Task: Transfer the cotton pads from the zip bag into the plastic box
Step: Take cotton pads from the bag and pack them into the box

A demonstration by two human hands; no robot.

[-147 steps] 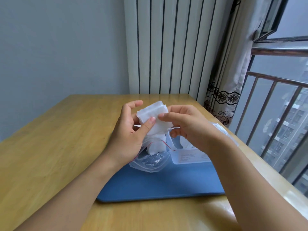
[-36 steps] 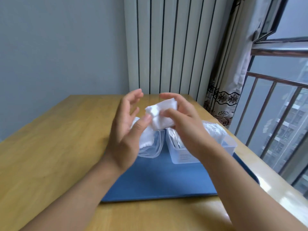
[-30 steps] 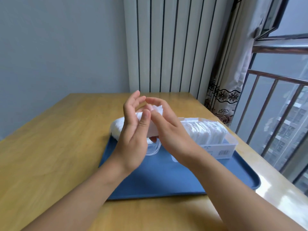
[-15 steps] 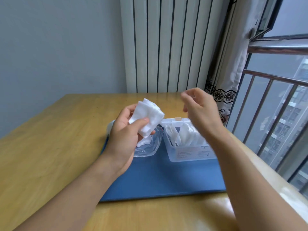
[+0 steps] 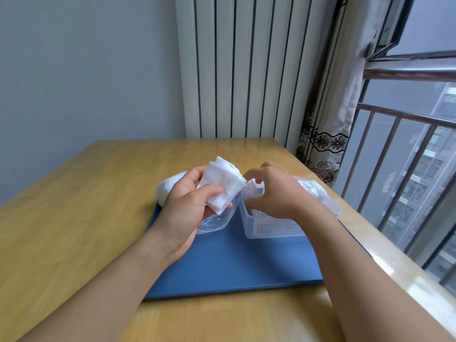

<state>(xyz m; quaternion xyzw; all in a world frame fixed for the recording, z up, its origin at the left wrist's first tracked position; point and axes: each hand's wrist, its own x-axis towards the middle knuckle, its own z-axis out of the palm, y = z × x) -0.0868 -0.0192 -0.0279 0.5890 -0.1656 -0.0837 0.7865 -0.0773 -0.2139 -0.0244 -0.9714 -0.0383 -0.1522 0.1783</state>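
My left hand (image 5: pixel 190 201) grips a small stack of white cotton pads (image 5: pixel 222 185) above the clear zip bag (image 5: pixel 214 220), which lies on the blue tray with more pads showing behind my hand. My right hand (image 5: pixel 276 193) hovers over the left end of the clear plastic box (image 5: pixel 271 227), fingers curled, pinching a white pad (image 5: pixel 251 190) at the box's rim. Pads fill the box's far right end (image 5: pixel 311 188). The rest of the box's inside is hidden by my right hand.
A blue tray (image 5: pixel 234 265) sits on the wooden table (image 5: pixel 74 230) and holds the bag and box. A striped radiator panel (image 5: pixel 241 70) stands behind the table. A curtain (image 5: pixel 333 119) and a barred window (image 5: pixel 407 156) run along the right side.
My right hand, raised and empty half a second ago, has come down to the box's left end and now pinches a pad. My left hand keeps holding the stack of pads.
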